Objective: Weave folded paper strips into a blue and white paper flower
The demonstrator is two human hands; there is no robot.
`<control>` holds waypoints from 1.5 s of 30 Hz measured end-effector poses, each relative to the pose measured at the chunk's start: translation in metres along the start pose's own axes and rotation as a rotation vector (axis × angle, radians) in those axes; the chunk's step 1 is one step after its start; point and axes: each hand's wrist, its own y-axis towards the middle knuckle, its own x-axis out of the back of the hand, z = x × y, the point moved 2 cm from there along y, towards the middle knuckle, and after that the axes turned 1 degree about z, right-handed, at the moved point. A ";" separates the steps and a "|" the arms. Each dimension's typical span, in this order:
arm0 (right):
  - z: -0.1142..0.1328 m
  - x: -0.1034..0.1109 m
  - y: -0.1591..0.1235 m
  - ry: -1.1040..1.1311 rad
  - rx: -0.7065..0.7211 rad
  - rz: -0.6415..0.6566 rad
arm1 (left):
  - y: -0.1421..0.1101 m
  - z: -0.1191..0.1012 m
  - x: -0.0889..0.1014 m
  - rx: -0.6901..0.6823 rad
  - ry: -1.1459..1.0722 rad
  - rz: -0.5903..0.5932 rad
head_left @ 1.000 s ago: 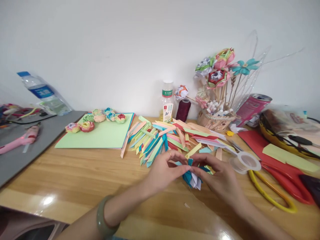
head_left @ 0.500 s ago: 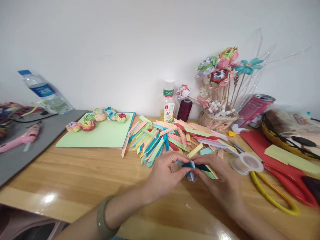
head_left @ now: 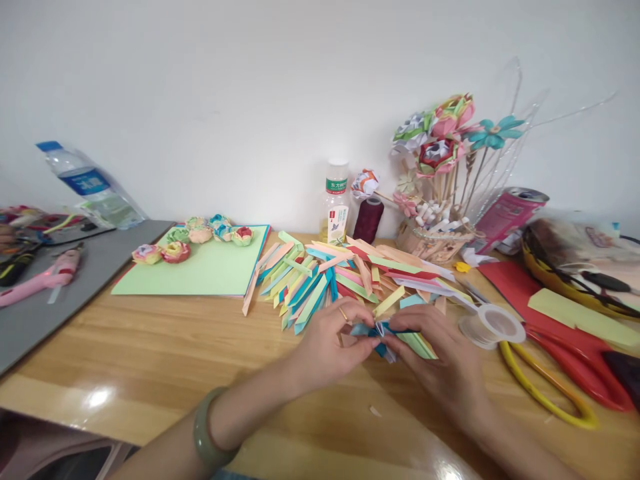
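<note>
Both my hands meet over the wooden table point(head_left: 165, 347), pinching one small folded paper piece point(head_left: 381, 331) in blue, teal and white. My left hand point(head_left: 330, 343), with a ring on one finger and a green bangle on the wrist, grips its left side. My right hand point(head_left: 440, 360) is closed on the right side, fingers pressed on the folds. Just behind them lies a heap of folded paper strips point(head_left: 340, 277) in several colours.
A green paper pad point(head_left: 200, 270) with small paper roses point(head_left: 175, 251) lies left. A drink bottle point(head_left: 336, 203), thread spool point(head_left: 369, 220) and paper-flower basket point(head_left: 435, 233) stand at the back. Tape roll point(head_left: 493, 325), yellow-handled scissors point(head_left: 545, 393), red sheet point(head_left: 510, 283) sit right. Glue gun point(head_left: 45, 277) far left.
The folded piece has turned and flattened between my fingers; its white tips hung lower a second ago. Both hands shifted slightly up and stayed together.
</note>
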 end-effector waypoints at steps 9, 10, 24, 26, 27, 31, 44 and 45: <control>0.001 0.000 -0.001 -0.040 0.039 0.007 | 0.000 0.001 0.000 -0.083 0.025 -0.002; 0.002 0.000 -0.001 -0.040 0.044 0.001 | 0.000 0.001 0.000 -0.087 0.027 -0.002; 0.004 0.000 -0.001 -0.027 0.071 0.001 | 0.002 -0.007 0.002 -0.132 0.097 0.025; 0.004 -0.001 -0.001 -0.029 0.073 0.011 | 0.001 -0.008 0.002 -0.135 0.100 0.025; 0.003 -0.001 -0.002 -0.030 0.074 0.017 | 0.002 -0.008 0.002 -0.136 0.102 0.024; 0.002 -0.002 -0.002 -0.017 0.094 0.036 | 0.002 -0.009 0.002 -0.127 0.094 0.027; 0.002 -0.002 -0.002 0.226 -0.085 0.183 | 0.007 0.003 0.007 0.182 -0.233 0.185; 0.000 -0.004 -0.002 0.266 -0.173 0.206 | 0.007 0.006 0.008 0.261 -0.304 0.200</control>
